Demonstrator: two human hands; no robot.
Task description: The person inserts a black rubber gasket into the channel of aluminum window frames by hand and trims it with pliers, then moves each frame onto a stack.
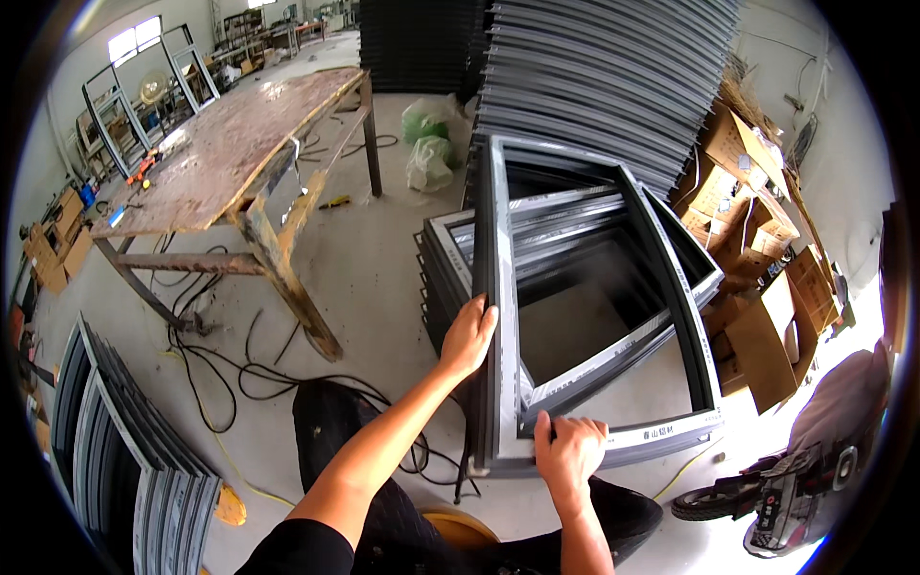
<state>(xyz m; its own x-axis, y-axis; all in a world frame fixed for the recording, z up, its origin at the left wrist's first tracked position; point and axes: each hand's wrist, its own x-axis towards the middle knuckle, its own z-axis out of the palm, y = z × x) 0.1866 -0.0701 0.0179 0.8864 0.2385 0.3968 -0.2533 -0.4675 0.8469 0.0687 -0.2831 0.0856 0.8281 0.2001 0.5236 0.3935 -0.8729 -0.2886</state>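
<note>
In front of me a dark grey rectangular window frame [618,436] stands tilted against a stack of similar frames [546,206]. My left hand [470,335] is wrapped round its left side bar. My right hand [569,447] grips the bottom bar near the lower left corner, thumb on top. Pale film strips with print cover parts of the bars. Through the opening, the stacked frames beneath lie at a different angle. The undersides of both hands' fingers are hidden behind the bars.
A worn worktable [220,153] stands at the left, with black cables [240,374] trailing below it. More frames [134,460] lean at lower left. A tall pile of frames [604,77] rises behind. Cardboard boxes [767,335] and a scooter [786,498] are at right.
</note>
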